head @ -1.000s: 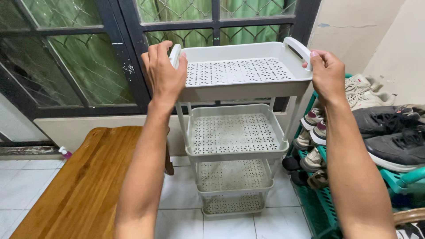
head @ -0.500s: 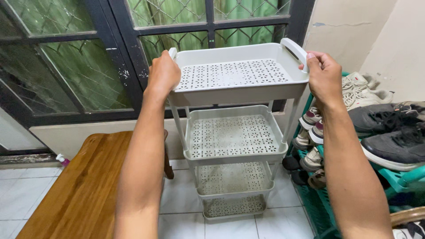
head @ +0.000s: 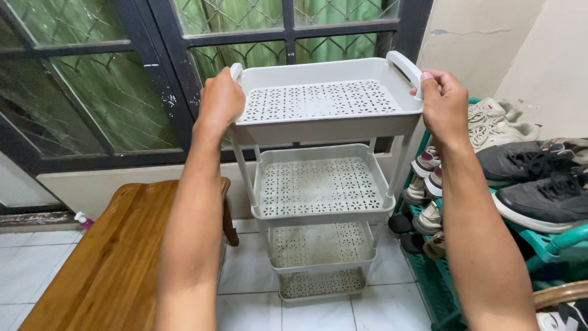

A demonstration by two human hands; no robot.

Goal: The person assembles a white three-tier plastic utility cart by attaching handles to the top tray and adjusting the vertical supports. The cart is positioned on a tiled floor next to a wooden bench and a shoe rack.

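Near, lower left of frame: brown wooden table (head: 104, 257), top bare in the visible part.

Centre of frame: left hand (head: 220, 101) closed around the left handle of the grey perforated plastic four-tier rack (head: 318, 184); right hand (head: 444, 104) closed on the white loop handle (head: 404, 64) at the right end. Hands well apart, one at each end of the top tray (head: 324, 101).

Handling, as a judgement: keep both grips level so the top tray stays flat; lift or shift with equal effort on both sides; avoid twisting the thin uprights; watch the table edge on the left and the shoe rack on the right, both just beside the rack.

Contents: all four perforated trays empty. Lowest tray (head: 321, 283) close above the white tiled floor (head: 245, 282); contact with the floor cannot be told.

Right of frame: teal plastic shoe rack (head: 539, 245) holding black sneakers (head: 539, 184), white sneakers (head: 499, 122) and further pairs below.

Far, upper frame: dark-framed glass door (head: 147, 79) with wire mesh, green curtain behind.
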